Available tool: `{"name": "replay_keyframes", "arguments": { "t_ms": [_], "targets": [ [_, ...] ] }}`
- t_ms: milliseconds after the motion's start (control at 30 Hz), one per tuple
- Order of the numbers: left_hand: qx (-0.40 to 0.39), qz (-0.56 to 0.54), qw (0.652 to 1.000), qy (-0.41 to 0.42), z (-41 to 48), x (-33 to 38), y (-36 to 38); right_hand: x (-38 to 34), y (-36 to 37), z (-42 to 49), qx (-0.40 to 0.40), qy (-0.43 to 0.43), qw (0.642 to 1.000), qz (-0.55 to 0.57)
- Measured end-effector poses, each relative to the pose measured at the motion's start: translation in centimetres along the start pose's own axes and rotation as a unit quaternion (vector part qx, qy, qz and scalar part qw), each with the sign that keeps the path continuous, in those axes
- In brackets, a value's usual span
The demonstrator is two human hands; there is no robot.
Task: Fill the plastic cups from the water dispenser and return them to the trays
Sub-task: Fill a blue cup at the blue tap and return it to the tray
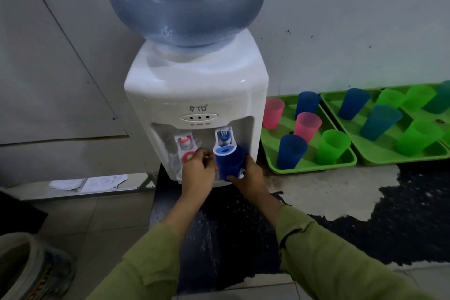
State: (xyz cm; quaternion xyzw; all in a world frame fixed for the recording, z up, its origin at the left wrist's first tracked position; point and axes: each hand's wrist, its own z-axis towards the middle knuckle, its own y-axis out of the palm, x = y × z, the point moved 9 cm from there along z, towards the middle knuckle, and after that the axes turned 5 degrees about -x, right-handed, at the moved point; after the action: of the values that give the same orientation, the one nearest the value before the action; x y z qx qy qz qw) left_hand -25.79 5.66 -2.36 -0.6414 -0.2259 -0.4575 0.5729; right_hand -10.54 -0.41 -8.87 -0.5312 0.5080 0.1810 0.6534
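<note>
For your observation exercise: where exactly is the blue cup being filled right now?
In the head view, the blue cup sits under the dispenser's blue tap, right of the red tap, held by the right hand with the left hand beside it.

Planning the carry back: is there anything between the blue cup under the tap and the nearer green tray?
Nothing visible blocks the way. The blue cup, held by the right hand at the blue tap, has bare counter between it and the near tray. That tray already holds five cups, with open floor at its front left.

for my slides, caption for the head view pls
Right hand holds a blue cup under the dispenser's blue tap.
</note>
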Motion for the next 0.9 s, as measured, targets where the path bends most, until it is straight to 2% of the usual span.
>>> {"name": "replay_keyframes", "arguments": {
  "t_ms": [200,367,633,733,900],
  "targets": [
    [-0.010,0.011,1.000,-0.024,-0.9,-2.5,0.9,0.6,-0.7,-0.3,0.001,-0.025,0.999,-0.048],
    [-0.096,-0.009,0.992,-0.087,-0.9,-4.9,3.7,-0.4,-2.9,-0.7,0.052,-0.049,0.996,-0.056],
    [-0.126,0.003,0.987,-0.098,1.0,-5.3,5.5,-4.7,-7.1,-0.8,0.095,-0.084,0.992,0.018],
    [-0.129,-0.002,0.988,-0.085,1.6,-5.0,6.1,-6.0,-8.1,-0.5,0.074,-0.088,0.993,0.033],
    [-0.133,-0.013,0.989,-0.066,2.1,-5.0,6.7,-8.5,-8.0,-0.1,-0.020,-0.112,0.993,0.011]
  ]
}}
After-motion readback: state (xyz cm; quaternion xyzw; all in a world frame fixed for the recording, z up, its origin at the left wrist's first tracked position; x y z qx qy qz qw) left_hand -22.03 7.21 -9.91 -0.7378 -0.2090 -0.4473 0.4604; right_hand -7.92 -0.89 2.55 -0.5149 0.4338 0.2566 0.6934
